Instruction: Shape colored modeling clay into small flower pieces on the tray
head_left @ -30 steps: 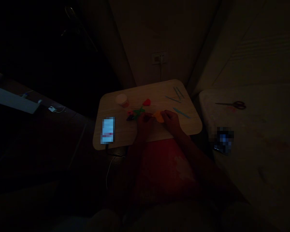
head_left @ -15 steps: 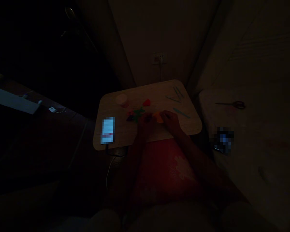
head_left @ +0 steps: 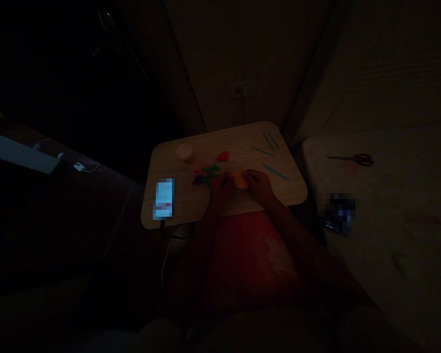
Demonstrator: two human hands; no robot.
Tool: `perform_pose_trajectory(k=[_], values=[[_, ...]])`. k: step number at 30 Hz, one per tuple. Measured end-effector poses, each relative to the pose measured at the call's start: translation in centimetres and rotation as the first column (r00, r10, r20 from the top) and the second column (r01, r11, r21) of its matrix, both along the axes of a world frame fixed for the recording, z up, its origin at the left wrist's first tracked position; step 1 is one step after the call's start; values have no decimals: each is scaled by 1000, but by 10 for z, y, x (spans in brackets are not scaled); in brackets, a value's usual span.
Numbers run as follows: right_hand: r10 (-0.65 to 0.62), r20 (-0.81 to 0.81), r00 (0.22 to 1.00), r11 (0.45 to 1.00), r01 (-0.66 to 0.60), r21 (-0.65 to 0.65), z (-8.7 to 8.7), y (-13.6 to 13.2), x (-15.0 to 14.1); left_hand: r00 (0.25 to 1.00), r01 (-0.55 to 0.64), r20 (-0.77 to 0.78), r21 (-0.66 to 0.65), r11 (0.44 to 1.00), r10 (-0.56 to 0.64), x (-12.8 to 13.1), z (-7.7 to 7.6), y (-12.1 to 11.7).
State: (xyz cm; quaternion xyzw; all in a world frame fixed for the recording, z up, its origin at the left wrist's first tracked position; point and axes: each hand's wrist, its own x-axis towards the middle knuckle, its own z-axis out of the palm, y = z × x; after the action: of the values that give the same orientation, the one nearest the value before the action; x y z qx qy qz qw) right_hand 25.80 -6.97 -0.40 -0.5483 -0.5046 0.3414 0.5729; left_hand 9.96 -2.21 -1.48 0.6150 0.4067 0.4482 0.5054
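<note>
Left hand: the left hand lies over the near part of the counter, its fingers bent inward and nearly closed, meeting the left edge of the orange piece.
Right hand: the right hand faces it, fingers curled and drawn together on the right edge of the same piece; the dim light hides the exact placing of the thumbs.
Orange piece: held between the two hands, above or against the counter; which of these cannot be told.
Green piece: the green piece, with several arms, lies just beyond the left hand.
Small pieces: a pink piece and a dark purple piece lie close together to the left of the green one.
Red piece: the red piece lies farther back, apart from the hands.
Tub: a lidded tub stands at the back left.
Screen: a lit, pixelated device lies at the left end.
Tools: a broad blue-green tool lies to the right of the right hand; three thin sticks lie behind it.
Right-hand surface: scissors and a pixelated dark object rest on a pale surface.
</note>
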Motion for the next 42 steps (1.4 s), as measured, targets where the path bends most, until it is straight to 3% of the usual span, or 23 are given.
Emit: perform_pose_trajectory(k=[7,12,20,42], values=[[4,-103,995,1000,-3,10,0,0,1,998,-65,11,12,998,64,2,10,-4],[-14,-51,999,1000,14,-3,1,0,1,991,-130,22,-14,991,130,2,9,-4],[-7,-32,999,1000,6,-5,1,0,1,993,-115,21,32,993,114,0,1,-1],[9,-6,1000,1000,-9,-30,-1,1,2,992,-121,37,53,991,120,0,-1,1]])
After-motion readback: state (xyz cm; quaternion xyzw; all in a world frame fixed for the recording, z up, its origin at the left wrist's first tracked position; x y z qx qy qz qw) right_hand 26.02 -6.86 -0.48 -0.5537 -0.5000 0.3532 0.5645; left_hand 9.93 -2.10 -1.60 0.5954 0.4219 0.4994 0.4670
